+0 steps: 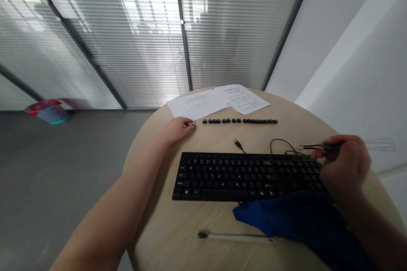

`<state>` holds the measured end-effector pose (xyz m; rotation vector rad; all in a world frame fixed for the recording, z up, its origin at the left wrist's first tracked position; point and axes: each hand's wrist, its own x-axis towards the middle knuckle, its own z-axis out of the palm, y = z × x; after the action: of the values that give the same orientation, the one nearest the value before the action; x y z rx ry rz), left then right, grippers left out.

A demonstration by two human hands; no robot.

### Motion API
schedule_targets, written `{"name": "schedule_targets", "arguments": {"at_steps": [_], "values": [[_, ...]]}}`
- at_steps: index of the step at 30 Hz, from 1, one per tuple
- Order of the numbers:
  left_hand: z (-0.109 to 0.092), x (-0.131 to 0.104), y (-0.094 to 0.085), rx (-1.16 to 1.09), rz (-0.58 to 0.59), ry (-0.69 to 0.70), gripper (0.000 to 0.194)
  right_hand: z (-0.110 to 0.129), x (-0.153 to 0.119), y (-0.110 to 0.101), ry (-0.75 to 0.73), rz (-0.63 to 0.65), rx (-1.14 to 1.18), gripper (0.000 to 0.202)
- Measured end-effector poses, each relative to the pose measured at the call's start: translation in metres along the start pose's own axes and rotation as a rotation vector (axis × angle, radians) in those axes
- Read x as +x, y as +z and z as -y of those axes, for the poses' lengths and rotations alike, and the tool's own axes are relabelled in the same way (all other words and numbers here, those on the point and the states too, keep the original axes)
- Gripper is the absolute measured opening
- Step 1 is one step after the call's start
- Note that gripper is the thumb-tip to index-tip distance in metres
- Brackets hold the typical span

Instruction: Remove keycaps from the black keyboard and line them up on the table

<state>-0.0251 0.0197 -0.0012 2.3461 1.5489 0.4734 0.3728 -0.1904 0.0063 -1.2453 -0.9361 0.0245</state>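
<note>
Left hand [179, 130]: fingertips at small black keycap [194, 126], just left of row of black keycaps [259, 121] on pale wood-grain tabletop [165, 228]; whether grip was clenched or released could not be told. Right hand [348, 165]: grip was closed around black-handled wire tool [333, 146], thin prongs pointing left near rear edge of black rectangular keyboard [222, 173]. Keyboard lay on tabletop; white printed sheets [202, 102] lay behind keycap row.

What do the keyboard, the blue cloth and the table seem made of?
Keyboard: probably hard plastic, sheen unclear, by its straight, rigid edges.
Blue cloth: likely fabric, matte, by its soft folds.
Table: perhaps wood or laminate, smooth, by its grain.
</note>
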Motion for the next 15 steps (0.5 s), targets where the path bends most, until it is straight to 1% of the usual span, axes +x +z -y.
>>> {"name": "schedule_targets", "arguments": {"at_steps": [2, 5, 8, 12, 15], "values": [[0.002, 0.002, -0.001, 0.018, -0.042, -0.030, 0.047, 0.000, 0.006, 0.003, 0.071, -0.055, 0.065, 0.027], [0.005, 0.005, -0.003, 0.030, -0.123, -0.032, 0.048, -0.002, 0.016, 0.005, 0.200, -0.093, 0.191, 0.023], [0.005, 0.005, -0.008, 0.024, -0.259, -0.014, 0.050, -0.008, 0.027, 0.003, 0.284, -0.135, 0.268, 0.026], [-0.001, -0.001, -0.017, 0.049, -0.416, 0.007, 0.052, -0.016, 0.041, -0.004, 0.356, -0.189, 0.380, 0.031], [-0.010, -0.006, -0.019, 0.049, -0.489, 0.012, 0.050, -0.022, 0.049, -0.008, 0.348, -0.192, 0.417, 0.033]]}}
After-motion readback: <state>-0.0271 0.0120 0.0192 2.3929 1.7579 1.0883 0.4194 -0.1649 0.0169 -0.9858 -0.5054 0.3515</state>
